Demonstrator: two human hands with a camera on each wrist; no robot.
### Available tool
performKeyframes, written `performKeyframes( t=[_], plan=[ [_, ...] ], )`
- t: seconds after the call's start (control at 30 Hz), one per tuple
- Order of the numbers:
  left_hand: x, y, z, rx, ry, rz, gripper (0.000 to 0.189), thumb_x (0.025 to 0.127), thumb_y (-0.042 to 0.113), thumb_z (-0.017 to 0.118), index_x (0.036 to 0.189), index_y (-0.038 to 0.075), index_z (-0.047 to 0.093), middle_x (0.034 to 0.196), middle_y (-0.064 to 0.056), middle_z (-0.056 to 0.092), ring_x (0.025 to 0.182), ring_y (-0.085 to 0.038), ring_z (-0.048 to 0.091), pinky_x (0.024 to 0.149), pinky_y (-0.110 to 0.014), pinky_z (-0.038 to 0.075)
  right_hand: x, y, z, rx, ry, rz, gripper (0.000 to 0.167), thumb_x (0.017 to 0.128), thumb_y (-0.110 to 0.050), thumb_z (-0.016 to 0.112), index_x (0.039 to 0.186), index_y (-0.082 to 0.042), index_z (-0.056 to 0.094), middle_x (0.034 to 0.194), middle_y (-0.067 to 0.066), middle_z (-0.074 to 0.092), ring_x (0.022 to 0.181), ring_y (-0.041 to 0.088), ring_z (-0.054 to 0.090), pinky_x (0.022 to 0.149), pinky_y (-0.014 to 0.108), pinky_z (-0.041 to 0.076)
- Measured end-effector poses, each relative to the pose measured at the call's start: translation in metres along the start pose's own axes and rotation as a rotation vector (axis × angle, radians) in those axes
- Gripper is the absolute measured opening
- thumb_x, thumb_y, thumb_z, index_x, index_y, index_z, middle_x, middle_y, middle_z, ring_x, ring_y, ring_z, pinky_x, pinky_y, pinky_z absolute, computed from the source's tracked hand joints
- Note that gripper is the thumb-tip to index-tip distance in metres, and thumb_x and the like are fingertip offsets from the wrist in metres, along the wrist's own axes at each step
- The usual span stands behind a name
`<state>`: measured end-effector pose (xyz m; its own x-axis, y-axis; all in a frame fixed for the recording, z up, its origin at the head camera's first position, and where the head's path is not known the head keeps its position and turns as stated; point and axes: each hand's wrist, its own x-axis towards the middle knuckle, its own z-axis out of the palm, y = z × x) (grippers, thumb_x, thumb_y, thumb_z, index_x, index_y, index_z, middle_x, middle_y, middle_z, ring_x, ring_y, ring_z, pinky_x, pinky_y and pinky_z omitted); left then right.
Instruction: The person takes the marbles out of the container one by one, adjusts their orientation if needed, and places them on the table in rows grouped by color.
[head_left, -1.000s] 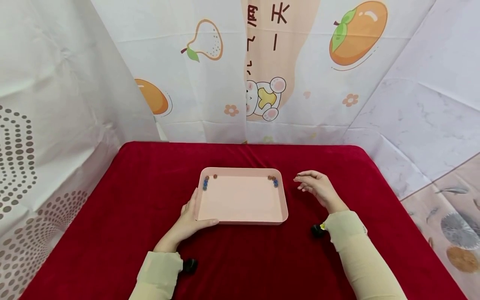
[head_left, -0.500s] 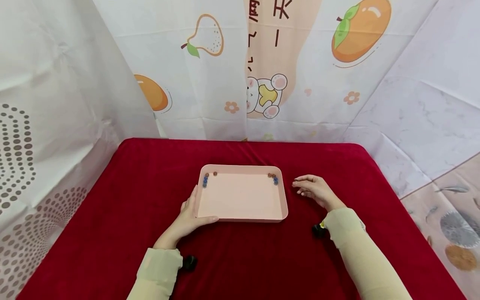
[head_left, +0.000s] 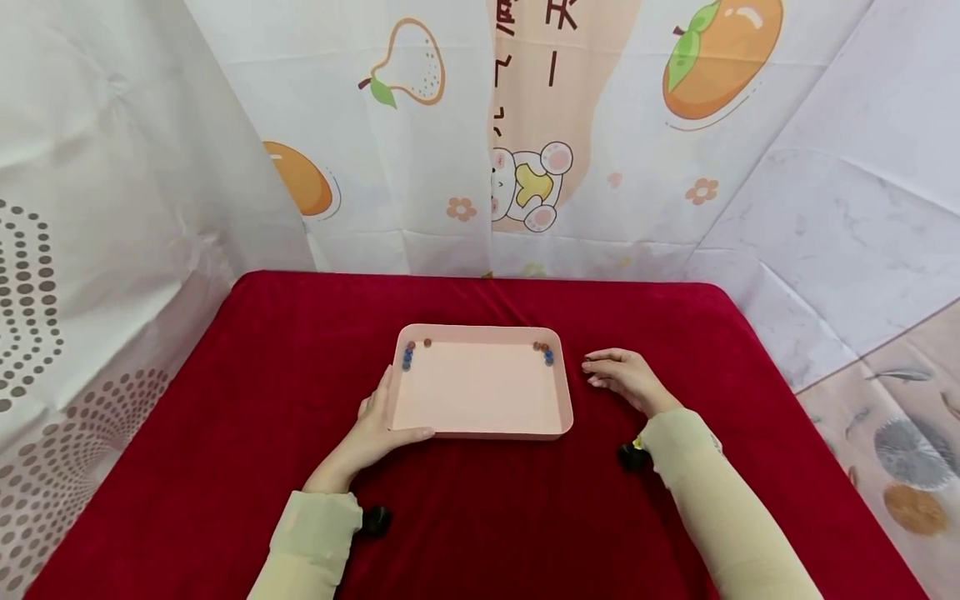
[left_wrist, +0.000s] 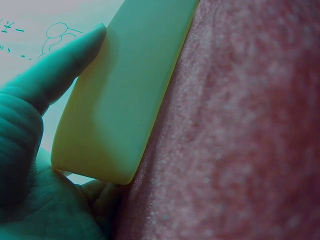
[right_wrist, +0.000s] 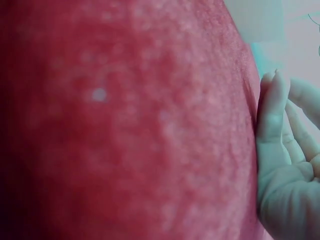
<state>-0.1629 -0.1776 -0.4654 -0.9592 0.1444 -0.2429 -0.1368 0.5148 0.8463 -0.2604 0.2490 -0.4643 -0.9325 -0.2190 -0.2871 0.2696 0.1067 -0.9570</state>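
Observation:
A shallow pale pink tray (head_left: 480, 435) lies on the red cloth. My left hand (head_left: 371, 435) grips its near left corner, thumb along the front wall and the other fingers along the left side. The left wrist view shows the thumb (left_wrist: 65, 67) against the tray wall (left_wrist: 125, 100). To the right of the tray, apart from it, my right hand (head_left: 626, 377) pinches a small dark bead-like thing (head_left: 587, 360), mostly hidden by the fingertips. In the right wrist view the right hand (right_wrist: 290, 165) is low beside the cloth.
Inside the tray, small brown and blue beads line the far left corner, including a blue bead (head_left: 407, 355). A similar group with a brown bead (head_left: 537, 345) sits at the far right corner. A printed curtain (head_left: 450, 150) hangs behind the red-covered table (head_left: 480, 517).
My right hand has come down slightly, nearer the cloth beside the tray. The left hand keeps its grip on the tray corner, and the beads inside stay in place. The head view has tilted slightly.

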Motion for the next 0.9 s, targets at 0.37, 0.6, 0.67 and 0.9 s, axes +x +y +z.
performKeyframes(
  t=[0.37,0.6,0.67,0.9],
  plan=[
    [0.0005,0.0003,-0.0004,0.01,-0.002,0.004,0.13,0.075,0.046,0.084,0.159,0.022,-0.012,0.165,-0.017,0.0,0.148,-0.037,0.001,0.115,-0.067,0.018,0.0038,0.0022,0.0025,-0.025,0.007,0.008,0.047,0.097,-0.008,0.062,0.134,0.018,0.046,0.094,-0.004,0.071,0.083,0.005,0.07,0.078,0.023,0.058],
    [0.0007,-0.0012,0.0023,-0.002,-0.006,-0.001,0.129,0.075,0.046,0.084,0.159,0.024,-0.012,0.165,-0.018,-0.001,0.148,-0.037,0.001,0.115,-0.067,0.019,0.0,0.0012,0.0031,-0.012,0.025,0.022,0.048,0.096,-0.005,0.063,0.133,0.02,0.045,0.092,-0.003,0.073,0.081,0.005,0.071,0.077,0.023,0.058],
    [0.0004,-0.0013,0.0027,-0.006,-0.006,-0.004,0.129,0.075,0.047,0.084,0.159,0.025,-0.012,0.165,-0.018,-0.001,0.148,-0.036,0.001,0.115,-0.067,0.018,0.0007,0.0018,0.0038,-0.003,0.04,0.034,0.048,0.095,-0.004,0.063,0.133,0.02,0.045,0.092,-0.002,0.073,0.081,0.005,0.071,0.077,0.024,0.059],
    [-0.0015,0.0009,0.0011,-0.007,0.003,0.004,0.129,0.075,0.045,0.084,0.159,0.024,-0.011,0.165,-0.019,0.0,0.148,-0.037,0.002,0.115,-0.067,0.018,0.0028,-0.0002,0.0063,0.008,0.068,0.046,0.047,0.094,0.001,0.063,0.133,0.021,0.046,0.095,0.005,0.072,0.082,0.008,0.072,0.079,0.028,0.059]
  ],
)
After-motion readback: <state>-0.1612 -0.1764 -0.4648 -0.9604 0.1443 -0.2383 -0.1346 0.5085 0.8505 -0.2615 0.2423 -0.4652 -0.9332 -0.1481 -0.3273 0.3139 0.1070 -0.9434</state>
